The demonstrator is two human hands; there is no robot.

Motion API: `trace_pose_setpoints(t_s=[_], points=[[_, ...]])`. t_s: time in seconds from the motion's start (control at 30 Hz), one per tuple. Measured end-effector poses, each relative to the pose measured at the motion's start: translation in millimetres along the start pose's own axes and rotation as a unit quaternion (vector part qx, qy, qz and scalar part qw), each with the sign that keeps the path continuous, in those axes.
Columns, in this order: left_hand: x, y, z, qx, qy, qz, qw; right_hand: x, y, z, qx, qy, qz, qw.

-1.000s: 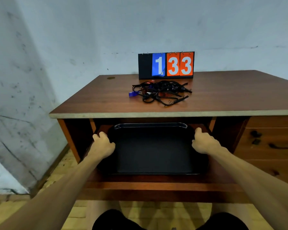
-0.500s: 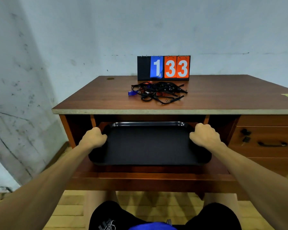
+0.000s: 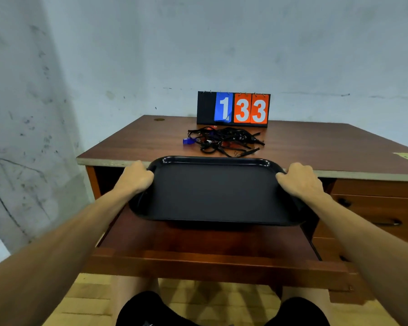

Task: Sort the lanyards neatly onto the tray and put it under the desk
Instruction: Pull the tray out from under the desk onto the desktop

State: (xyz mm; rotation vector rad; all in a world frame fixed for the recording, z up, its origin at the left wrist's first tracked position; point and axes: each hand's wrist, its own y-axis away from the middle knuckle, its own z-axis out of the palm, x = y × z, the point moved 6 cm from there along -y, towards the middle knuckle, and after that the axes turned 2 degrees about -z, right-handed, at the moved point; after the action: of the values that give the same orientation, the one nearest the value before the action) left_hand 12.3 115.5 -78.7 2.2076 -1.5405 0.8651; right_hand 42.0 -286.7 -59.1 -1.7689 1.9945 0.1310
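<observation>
A black plastic tray [image 3: 214, 196] is held in the air above the pull-out shelf [image 3: 198, 241], its far rim level with the desk's front edge. My left hand [image 3: 136, 176] grips the tray's left rim and my right hand [image 3: 299, 180] grips its right rim, fingers curled over the edges. A tangled heap of black lanyards [image 3: 224, 141] with a blue clip lies on the wooden desk [image 3: 132, 142], just behind the tray. The tray has nothing in it.
A flip scoreboard [image 3: 233, 109] reading 133 stands at the back of the desk against the wall. Drawers [image 3: 372, 208] fill the desk's right side. A pale wall closes in on the left. My knees show at the bottom.
Both hands have lifted the tray up off the pull-out shelf and toward me, from under the desktop to the height of the desk's edge. The lanyards have not moved.
</observation>
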Motion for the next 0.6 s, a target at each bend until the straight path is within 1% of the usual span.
trace_pose_setpoints(t_s=[0.17,0.37,0.6], points=[[17,-25,2,-0.001,-0.026,0.002,1.000,2,-20,2,0.000,-0.005,-0.002,1.000],[33,-65,9,-0.005,-0.022,-0.013,1.000,1,-62,1,-0.035,0.029,0.005,0.999],[46,-107,31,-0.016,-0.028,-0.030,0.999,1,-113,20,-0.039,0.034,0.012,0.999]])
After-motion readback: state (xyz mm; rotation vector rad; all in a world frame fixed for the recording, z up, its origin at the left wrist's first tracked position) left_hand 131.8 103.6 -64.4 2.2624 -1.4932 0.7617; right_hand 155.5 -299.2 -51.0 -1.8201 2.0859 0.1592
